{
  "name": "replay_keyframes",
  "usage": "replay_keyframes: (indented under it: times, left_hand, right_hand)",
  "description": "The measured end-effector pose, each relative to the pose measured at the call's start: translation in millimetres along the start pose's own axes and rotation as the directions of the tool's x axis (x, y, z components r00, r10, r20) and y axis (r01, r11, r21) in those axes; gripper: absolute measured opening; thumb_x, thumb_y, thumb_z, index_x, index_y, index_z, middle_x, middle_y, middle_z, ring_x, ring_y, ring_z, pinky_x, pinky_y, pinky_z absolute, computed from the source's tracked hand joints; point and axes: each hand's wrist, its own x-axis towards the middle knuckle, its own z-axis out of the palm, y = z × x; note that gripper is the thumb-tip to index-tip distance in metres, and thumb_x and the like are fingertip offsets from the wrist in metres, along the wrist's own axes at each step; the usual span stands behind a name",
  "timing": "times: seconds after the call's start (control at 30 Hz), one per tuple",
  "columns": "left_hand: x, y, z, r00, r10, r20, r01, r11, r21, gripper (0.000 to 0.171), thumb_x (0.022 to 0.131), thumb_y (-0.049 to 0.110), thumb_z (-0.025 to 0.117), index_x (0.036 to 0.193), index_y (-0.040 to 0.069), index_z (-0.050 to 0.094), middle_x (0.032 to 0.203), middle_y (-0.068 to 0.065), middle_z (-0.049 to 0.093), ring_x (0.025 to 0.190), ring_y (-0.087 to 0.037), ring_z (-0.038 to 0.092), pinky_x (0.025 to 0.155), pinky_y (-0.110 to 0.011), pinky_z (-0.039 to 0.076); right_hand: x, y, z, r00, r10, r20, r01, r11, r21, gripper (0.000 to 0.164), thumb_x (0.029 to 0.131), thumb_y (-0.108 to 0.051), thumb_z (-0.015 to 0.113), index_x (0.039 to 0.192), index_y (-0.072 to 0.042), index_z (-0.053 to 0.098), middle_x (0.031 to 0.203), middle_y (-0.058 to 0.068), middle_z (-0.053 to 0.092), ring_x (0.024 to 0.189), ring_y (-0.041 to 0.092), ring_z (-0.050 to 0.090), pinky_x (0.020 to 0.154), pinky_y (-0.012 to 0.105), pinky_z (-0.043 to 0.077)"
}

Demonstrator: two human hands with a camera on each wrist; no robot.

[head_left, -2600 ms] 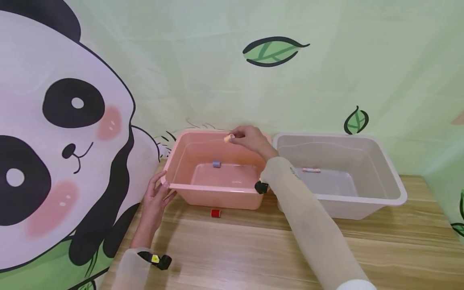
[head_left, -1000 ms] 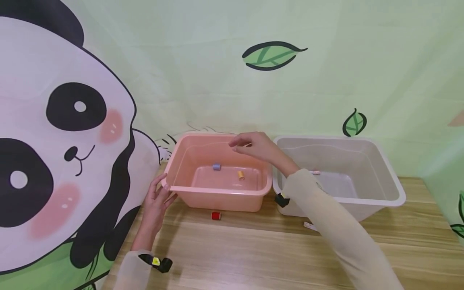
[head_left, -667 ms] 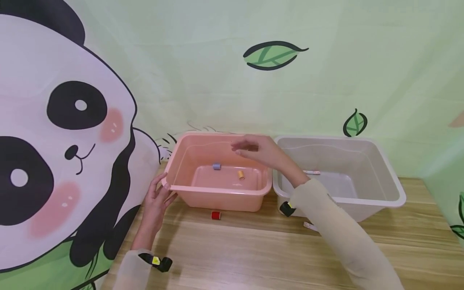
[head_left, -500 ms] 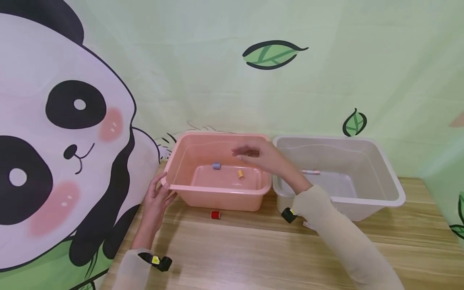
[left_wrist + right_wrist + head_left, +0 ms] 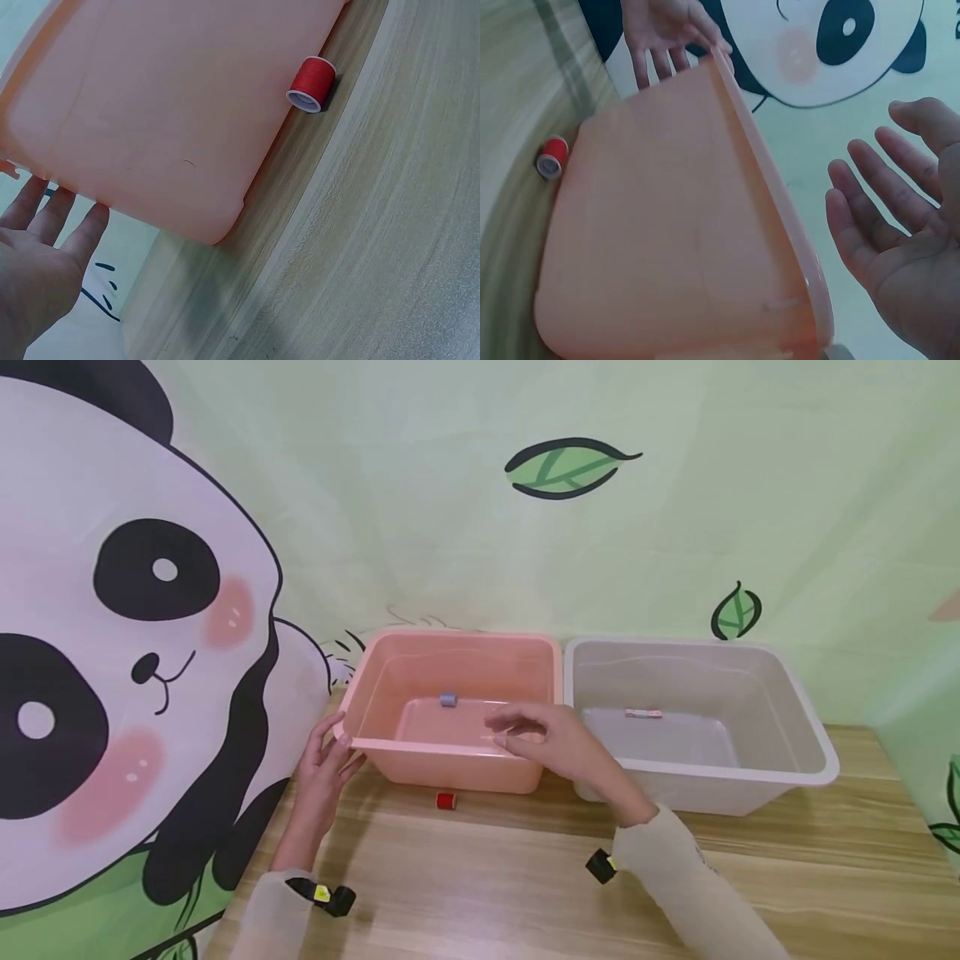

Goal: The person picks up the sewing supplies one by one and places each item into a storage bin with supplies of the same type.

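Observation:
At the left end of the pink basin (image 5: 457, 768), my left hand (image 5: 321, 785) holds the rim near its front corner, thumb on the rim and fingers against the outer wall. My right hand (image 5: 551, 739) hovers over the basin's front right rim; the right wrist view shows it empty, fingers loosely bent and spread. A blue thread spool (image 5: 447, 700) lies inside the basin. A red thread spool (image 5: 312, 82) lies on its side on the table, just in front of the basin. My right hand hides the yellow spool's spot in the head view.
A grey basin (image 5: 705, 774) stands close to the right of the pink one, with a small white-and-red strip (image 5: 643, 713) inside. The wood-grain table (image 5: 480, 877) stretches in front. Behind hangs a green cloth (image 5: 450, 543) with a panda print.
Earlier my right hand held the yellow spool over the pink basin; it let go, and the spool lay inside. Since then that hand has moved down toward the front rim. My left hand stayed put.

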Motion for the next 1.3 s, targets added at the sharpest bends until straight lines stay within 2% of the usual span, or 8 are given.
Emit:
replay_keyframes:
  times: [0.13,0.23,0.37,0.57,0.67,0.83,1.07,1.3]
  left_hand:
    - [1.7,0.3,0.6,1.000,-0.001,0.003,0.001,1.000,0.001,0.050,0.106,0.027,0.057,0.153,0.023,0.040,0.161,-0.008,0.033,0.137,-0.034,0.050,0.105,-0.040,0.049]
    - [1.6,-0.1,0.7,1.000,-0.001,0.002,0.001,1.000,-0.005,0.050,0.106,0.026,0.057,0.153,0.022,0.040,0.161,-0.009,0.034,0.134,-0.031,0.053,0.104,-0.040,0.049]
    - [1.0,-0.6,0.9,1.000,0.005,0.002,-0.005,1.000,-0.015,0.050,0.106,0.026,0.057,0.152,0.022,0.040,0.160,-0.010,0.035,0.135,-0.034,0.052,0.104,-0.041,0.050]
    - [1.0,-0.7,-0.1,1.000,0.005,-0.010,-0.005,1.000,-0.007,0.049,0.106,0.027,0.057,0.152,0.023,0.040,0.161,-0.010,0.033,0.139,-0.038,0.047,0.104,-0.040,0.049]
    - [1.0,-0.9,-0.2,1.000,0.006,-0.007,-0.006,1.000,-0.009,0.049,0.106,0.027,0.057,0.152,0.023,0.040,0.161,-0.010,0.033,0.140,-0.037,0.046,0.103,-0.038,0.050]
    - [1.0,-1.5,0.3,1.000,0.008,0.005,-0.008,1.000,-0.019,0.049,0.106,0.025,0.056,0.152,0.023,0.040,0.161,-0.010,0.033,0.139,-0.037,0.046,0.103,-0.036,0.051]
    - [1.0,-0.8,0.0,1.000,0.004,0.006,-0.003,1.000,-0.021,0.048,0.106,0.025,0.055,0.152,0.023,0.040,0.160,-0.011,0.033,0.137,-0.033,0.049,0.101,-0.033,0.052]
    - [0.4,-1.0,-0.1,1.000,0.001,-0.002,-0.001,1.000,-0.011,0.048,0.106,0.026,0.056,0.151,0.024,0.041,0.160,-0.010,0.034,0.135,-0.031,0.052,0.103,-0.036,0.051]
  right_hand:
    - [-16.4,-4.5,12.6,0.999,-0.039,-0.001,0.039,0.999,-0.010,0.028,0.094,-0.016,0.074,0.121,-0.011,0.072,0.120,0.005,0.072,0.108,0.017,0.067,0.095,0.037,0.057]
    - [-25.7,-3.4,22.4,0.996,-0.092,0.007,0.093,0.993,-0.070,0.028,0.093,-0.015,0.076,0.120,-0.010,0.072,0.119,0.001,0.072,0.109,0.016,0.067,0.095,0.035,0.057]
    - [-33.3,5.8,36.1,0.988,-0.151,0.036,0.155,0.978,-0.143,0.029,0.092,-0.016,0.077,0.119,-0.009,0.072,0.117,0.002,0.073,0.108,0.017,0.067,0.093,0.034,0.057]
    - [-37.8,26.3,56.1,0.980,-0.180,0.081,0.194,0.953,-0.231,0.030,0.093,-0.023,0.077,0.121,-0.014,0.072,0.119,0.000,0.073,0.112,0.014,0.067,0.096,0.034,0.056]
    - [-39.0,35.9,64.6,0.983,-0.160,0.086,0.176,0.953,-0.246,0.030,0.094,-0.024,0.076,0.121,-0.014,0.072,0.120,0.002,0.073,0.113,0.016,0.067,0.097,0.035,0.056]
    - [-40.9,49.5,75.9,0.992,-0.095,0.077,0.110,0.972,-0.210,0.029,0.095,-0.024,0.075,0.121,-0.012,0.071,0.120,0.006,0.073,0.113,0.021,0.067,0.098,0.038,0.056]
    - [-37.0,67.0,93.3,0.998,-0.057,0.024,0.060,0.977,-0.203,0.027,0.095,-0.022,0.074,0.120,-0.013,0.072,0.117,0.004,0.073,0.110,0.023,0.067,0.095,0.041,0.057]
    - [-27.5,82.2,114.6,0.998,-0.041,-0.049,0.031,0.980,-0.197,0.027,0.093,-0.019,0.076,0.118,-0.007,0.072,0.113,0.009,0.073,0.101,0.028,0.067,0.089,0.045,0.057]
